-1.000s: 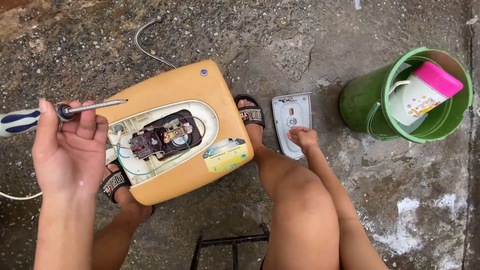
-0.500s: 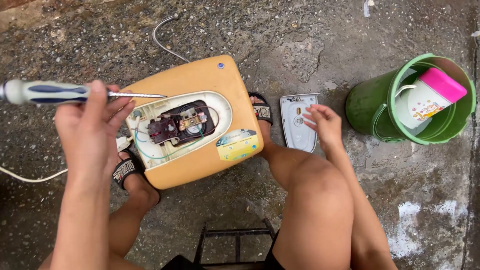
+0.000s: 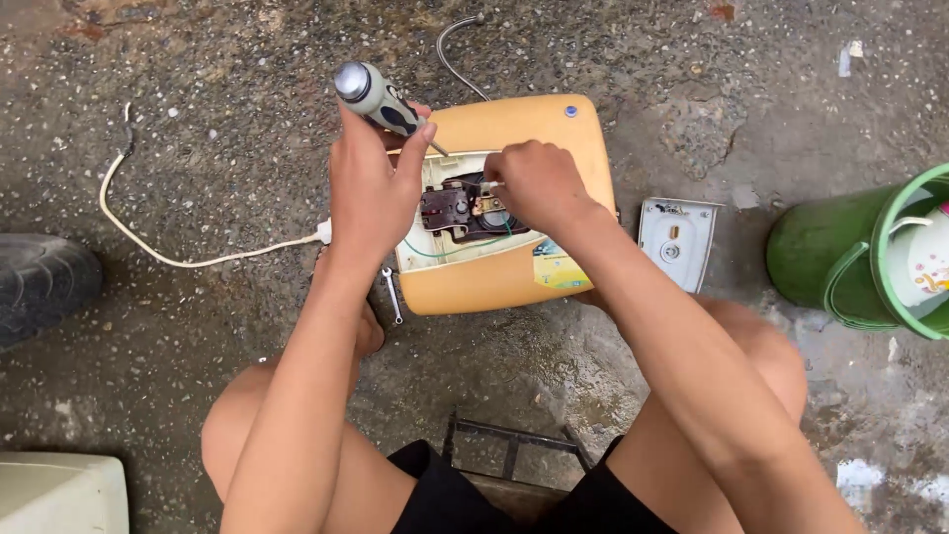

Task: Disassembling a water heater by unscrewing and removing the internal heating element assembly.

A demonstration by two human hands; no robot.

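1. Right now I am gripping a screwdriver with a grey and dark blue handle point(image 3: 378, 97) in my left hand point(image 3: 371, 188); the fingers are wrapped shut around it, and the handle is sticking up toward me while the shaft is angling down to the opening.
2. My right hand point(image 3: 539, 183) is reaching into the open compartment, fingers curled together over the parts; whether they are pinching anything, I cannot tell.
3. Both hands are working over the rounded orange-yellow plastic appliance casing point(image 3: 514, 129), which is lying flat on the rough concrete floor point(image 3: 247, 119) between my knees.
4. Inside its opening a dark brown electrical block with metal contacts point(image 3: 450, 210) is showing between my two hands.
5. A grey-white rectangular cover plate point(image 3: 676, 242) is lying just right of the casing.
6. A small metal wrench point(image 3: 393, 296) is lying by the casing's left lower corner, near a white cord point(image 3: 158, 252).
7. A green plastic bucket point(image 3: 840, 267) is standing at the far right.
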